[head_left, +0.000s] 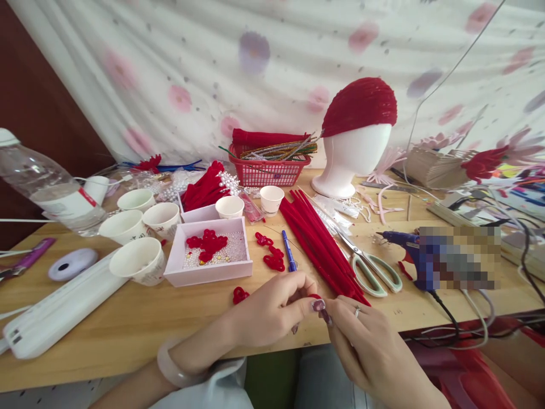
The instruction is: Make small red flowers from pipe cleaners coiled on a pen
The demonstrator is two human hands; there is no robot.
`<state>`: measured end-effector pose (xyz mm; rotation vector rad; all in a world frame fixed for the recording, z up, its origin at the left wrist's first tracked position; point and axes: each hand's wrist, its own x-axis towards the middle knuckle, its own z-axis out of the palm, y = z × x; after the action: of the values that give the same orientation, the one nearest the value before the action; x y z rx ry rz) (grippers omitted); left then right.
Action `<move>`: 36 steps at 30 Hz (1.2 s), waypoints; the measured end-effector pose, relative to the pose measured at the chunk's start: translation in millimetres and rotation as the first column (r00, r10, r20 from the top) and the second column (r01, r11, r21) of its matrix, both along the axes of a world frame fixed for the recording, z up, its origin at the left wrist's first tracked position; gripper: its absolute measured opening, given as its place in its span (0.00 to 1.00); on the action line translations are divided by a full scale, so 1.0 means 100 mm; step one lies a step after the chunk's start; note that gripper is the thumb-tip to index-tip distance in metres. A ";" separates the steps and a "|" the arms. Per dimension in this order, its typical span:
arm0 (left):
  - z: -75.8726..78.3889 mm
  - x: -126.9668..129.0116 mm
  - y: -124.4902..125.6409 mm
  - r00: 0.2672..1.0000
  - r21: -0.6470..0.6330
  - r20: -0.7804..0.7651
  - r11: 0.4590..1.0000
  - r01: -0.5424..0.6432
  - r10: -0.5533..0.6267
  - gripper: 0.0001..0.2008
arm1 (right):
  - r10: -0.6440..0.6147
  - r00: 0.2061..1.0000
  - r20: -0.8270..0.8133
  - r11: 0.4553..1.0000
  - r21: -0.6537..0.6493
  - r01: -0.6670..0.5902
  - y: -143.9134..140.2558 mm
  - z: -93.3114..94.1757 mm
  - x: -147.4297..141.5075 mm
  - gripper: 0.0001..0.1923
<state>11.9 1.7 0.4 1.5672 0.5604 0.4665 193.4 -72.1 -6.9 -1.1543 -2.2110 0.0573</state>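
Note:
Fingers pinched, my left hand (pixel 268 312) and my right hand (pixel 370 335) meet over the table's front edge. A small piece of red pipe cleaner (pixel 314 296) shows between the fingertips; most of it is hidden. Just beyond my left hand lie looped red pipe-cleaner shapes (pixel 275 259) and a blue pen (pixel 289 250). Another small red loop (pixel 240 295) rests beside my left wrist. A bundle of long red pipe cleaners (pixel 321 244) runs back from my right hand, with green-handled scissors (pixel 374 272) to its right.
A white box (pixel 208 276) holds beads and red flower shapes. Several paper cups (pixel 138 261), a white power strip (pixel 63 307) and a water bottle (pixel 59 187) stand left. Behind are a red basket (pixel 272 170) and a foam head (pixel 353 153). A blue glue gun (pixel 419 255) lies right.

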 end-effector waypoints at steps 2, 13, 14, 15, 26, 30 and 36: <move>0.00 0.00 -0.01 0.996 0.264 -0.009 0.960 -0.089 0.094 0.08 | -0.029 0.990 -0.136 0.990 -0.142 0.009 0.03 0.01 -0.01 0.14; -0.09 0.00 0.04 0.976 0.505 0.078 0.836 -0.213 0.202 0.09 | -0.357 0.628 -0.692 0.490 -0.710 -0.505 0.22 -0.07 0.06 0.18; -0.08 0.01 0.03 0.975 0.365 0.051 0.904 -0.221 0.218 0.11 | -0.279 0.737 -0.615 0.622 -0.701 -0.349 0.20 -0.04 0.05 0.18; -0.07 0.02 0.03 0.978 0.233 0.019 0.951 -0.205 0.206 0.13 | -0.205 0.837 -0.507 0.749 -0.632 -0.199 0.17 0.00 0.04 0.17; -0.11 -0.03 0.05 0.997 0.846 -0.028 0.532 -0.017 0.076 0.15 | -0.384 0.670 -0.635 0.554 -0.739 -0.383 0.14 -0.04 -0.03 0.17; -0.09 -0.03 0.05 0.993 0.808 0.031 0.582 -0.092 0.114 0.12 | -0.413 0.584 -0.699 0.433 -0.715 -0.549 0.16 -0.07 0.03 0.18; -0.11 0.05 0.01 0.979 0.056 -0.025 0.978 -0.202 0.204 0.13 | -0.095 0.982 -0.165 0.948 -0.315 0.039 0.10 0.02 0.01 0.14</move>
<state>17.2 2.8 -10.5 1.5766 0.7412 0.6169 194.3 -62.6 -5.3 -1.3346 -2.0487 0.4780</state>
